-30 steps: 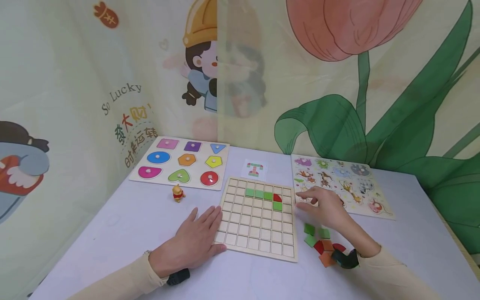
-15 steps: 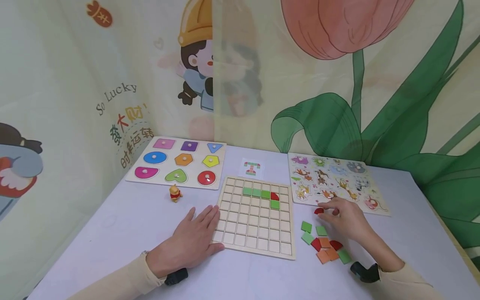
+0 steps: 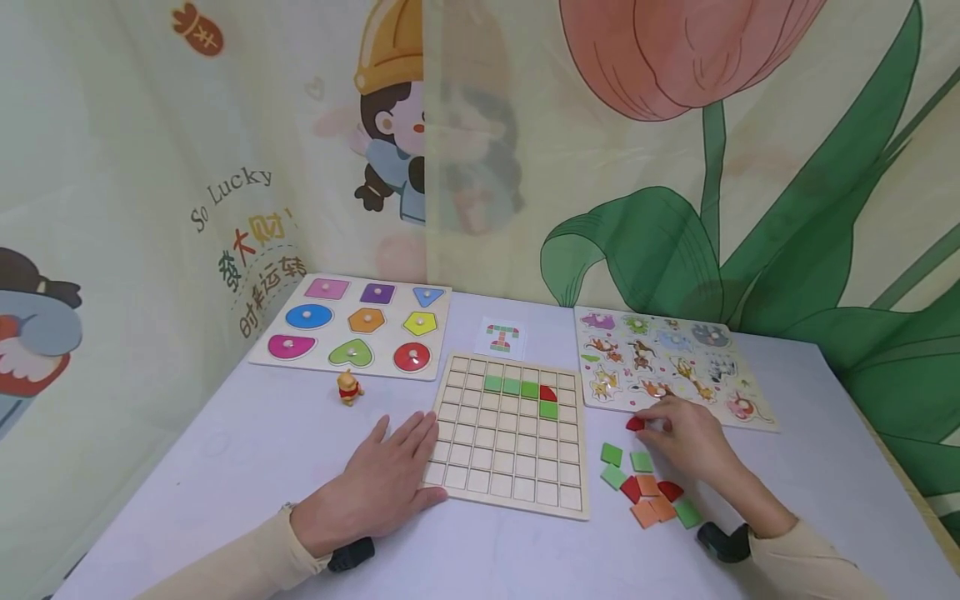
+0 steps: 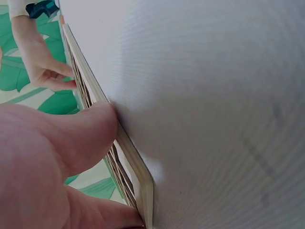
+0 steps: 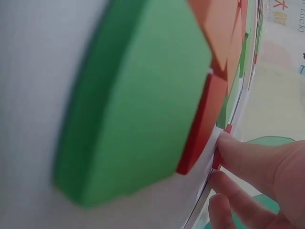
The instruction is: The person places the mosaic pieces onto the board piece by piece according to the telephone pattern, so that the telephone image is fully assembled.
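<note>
My left hand (image 3: 378,479) rests with straight fingers at the left edge of a wooden grid board (image 3: 517,511); the left wrist view shows its thumb (image 4: 90,133) touching the board's rim. In the upper part of the grid lie several green tiles (image 3: 529,390) and a red quarter-circle tile (image 3: 548,392). To the right of the board, my right hand (image 3: 693,442) pinches another red quarter-circle tile (image 3: 635,424) between thumb and index finger, low over the table. In the right wrist view that tile (image 5: 218,157) is partly hidden by the thumb.
Loose green, orange (image 3: 645,514) and red tiles lie below my right hand. A pattern card (image 3: 501,337) sits behind the grid board. A shape puzzle (image 3: 390,367) stands back left, an animal puzzle (image 3: 708,333) back right. A small bear figurine (image 3: 348,387) is near my left hand.
My right hand has moved from the grid board's right edge rightward and down to the loose tiles, and now pinches a red quarter-circle tile. My left hand has stayed on the board.
</note>
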{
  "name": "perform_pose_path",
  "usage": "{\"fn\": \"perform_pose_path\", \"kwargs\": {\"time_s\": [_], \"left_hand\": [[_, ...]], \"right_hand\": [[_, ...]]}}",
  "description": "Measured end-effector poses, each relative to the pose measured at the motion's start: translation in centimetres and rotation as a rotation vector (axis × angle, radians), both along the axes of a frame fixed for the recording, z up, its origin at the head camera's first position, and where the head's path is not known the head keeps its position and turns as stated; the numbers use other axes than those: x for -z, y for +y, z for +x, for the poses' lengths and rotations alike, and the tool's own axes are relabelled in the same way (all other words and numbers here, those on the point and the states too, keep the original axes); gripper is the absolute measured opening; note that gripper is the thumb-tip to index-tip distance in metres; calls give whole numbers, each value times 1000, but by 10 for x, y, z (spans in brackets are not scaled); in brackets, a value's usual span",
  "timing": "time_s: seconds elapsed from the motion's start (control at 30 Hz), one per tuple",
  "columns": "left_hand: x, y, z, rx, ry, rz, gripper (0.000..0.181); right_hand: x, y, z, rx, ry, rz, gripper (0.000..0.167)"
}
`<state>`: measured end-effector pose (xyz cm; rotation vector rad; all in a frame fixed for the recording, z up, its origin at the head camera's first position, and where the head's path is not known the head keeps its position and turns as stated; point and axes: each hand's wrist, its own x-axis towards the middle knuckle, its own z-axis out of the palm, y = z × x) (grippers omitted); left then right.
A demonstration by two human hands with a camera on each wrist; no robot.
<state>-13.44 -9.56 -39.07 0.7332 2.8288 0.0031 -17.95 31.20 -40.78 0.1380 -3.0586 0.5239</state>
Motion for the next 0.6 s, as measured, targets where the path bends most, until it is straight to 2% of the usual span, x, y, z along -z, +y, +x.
{"fn": "perform_pose_path", "kwargs": {"time_s": [0.6], "left_hand": [[1, 0, 0, 3, 3, -1, 87]], "right_hand": [[-3, -6, 4, -29, 15, -14, 33]]}}
